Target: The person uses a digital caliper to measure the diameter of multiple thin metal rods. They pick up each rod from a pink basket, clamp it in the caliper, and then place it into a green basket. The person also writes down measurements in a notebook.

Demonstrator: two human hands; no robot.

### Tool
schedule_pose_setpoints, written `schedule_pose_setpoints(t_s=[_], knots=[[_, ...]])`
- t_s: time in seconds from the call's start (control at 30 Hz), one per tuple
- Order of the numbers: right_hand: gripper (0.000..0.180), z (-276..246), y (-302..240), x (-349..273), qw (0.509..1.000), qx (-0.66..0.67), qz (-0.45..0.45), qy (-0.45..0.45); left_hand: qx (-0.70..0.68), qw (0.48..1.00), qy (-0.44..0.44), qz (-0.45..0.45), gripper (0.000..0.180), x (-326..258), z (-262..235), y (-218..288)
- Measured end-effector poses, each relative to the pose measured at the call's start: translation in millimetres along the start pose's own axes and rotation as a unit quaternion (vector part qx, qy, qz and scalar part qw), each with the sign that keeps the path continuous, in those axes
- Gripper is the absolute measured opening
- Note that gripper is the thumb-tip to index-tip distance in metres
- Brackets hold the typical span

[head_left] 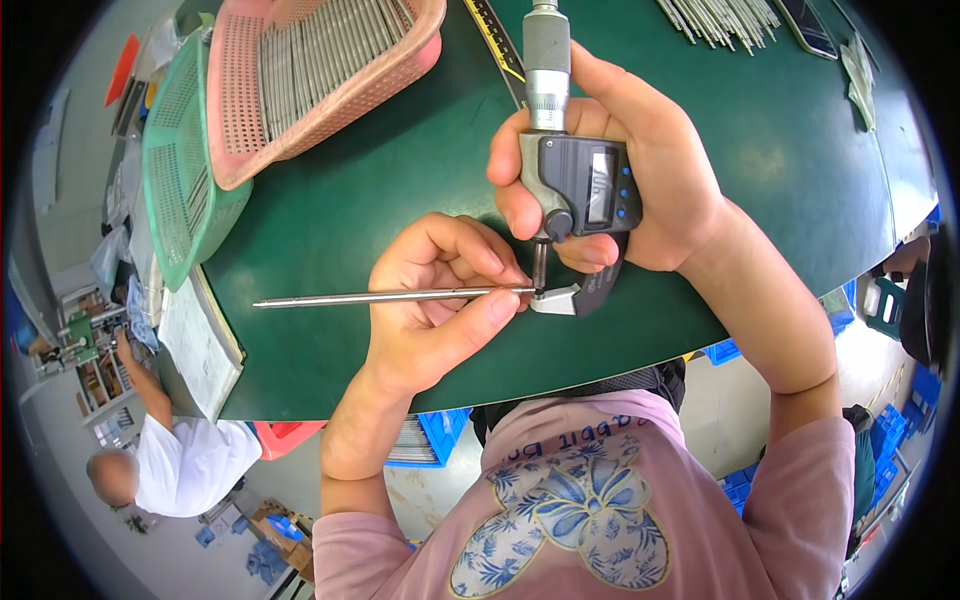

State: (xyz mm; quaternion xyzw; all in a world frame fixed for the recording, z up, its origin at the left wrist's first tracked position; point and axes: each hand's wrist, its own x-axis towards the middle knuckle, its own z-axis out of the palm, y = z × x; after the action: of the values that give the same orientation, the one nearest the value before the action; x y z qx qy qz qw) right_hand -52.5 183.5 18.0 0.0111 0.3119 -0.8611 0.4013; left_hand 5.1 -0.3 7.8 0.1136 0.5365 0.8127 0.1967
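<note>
My right hand (650, 150) is wrapped round a digital micrometer (585, 185) with a grey thimble, a black body and a small display. Its thimble points away from me, its measuring gap toward me. Between thumb and fingers, my left hand (425, 300) pinches a thin metal rod (345, 298), which lies roughly level and sticks out to the left. The rod's right end is at the micrometer's jaws, between spindle and anvil; whether both faces touch it I cannot tell.
A pink basket (235, 130) of metal rods stands at the far left, beside a green basket (165, 190). More rods (720, 18), a phone (805, 25) and a ruler (492, 30) lie on the green table (300, 375). Papers (200, 340) lie at its left edge. Another person (195, 460) sits at lower left.
</note>
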Motion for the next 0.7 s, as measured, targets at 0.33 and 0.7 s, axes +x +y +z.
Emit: schedule_pose_setpoints(t_s=[0.33,0.7], knots=[[0.071,-0.6,-2.6,-1.2,1.0,0.001,0.017,-0.008,-0.008,1.0,-0.012,-0.006,0.02,0.1,0.9,0.0],[0.069,4.3,0.5,-1.1,0.999,0.041,0.007,-0.009,-0.01,1.0,-0.004,-0.008,0.019,0.4,1.6,0.8]])
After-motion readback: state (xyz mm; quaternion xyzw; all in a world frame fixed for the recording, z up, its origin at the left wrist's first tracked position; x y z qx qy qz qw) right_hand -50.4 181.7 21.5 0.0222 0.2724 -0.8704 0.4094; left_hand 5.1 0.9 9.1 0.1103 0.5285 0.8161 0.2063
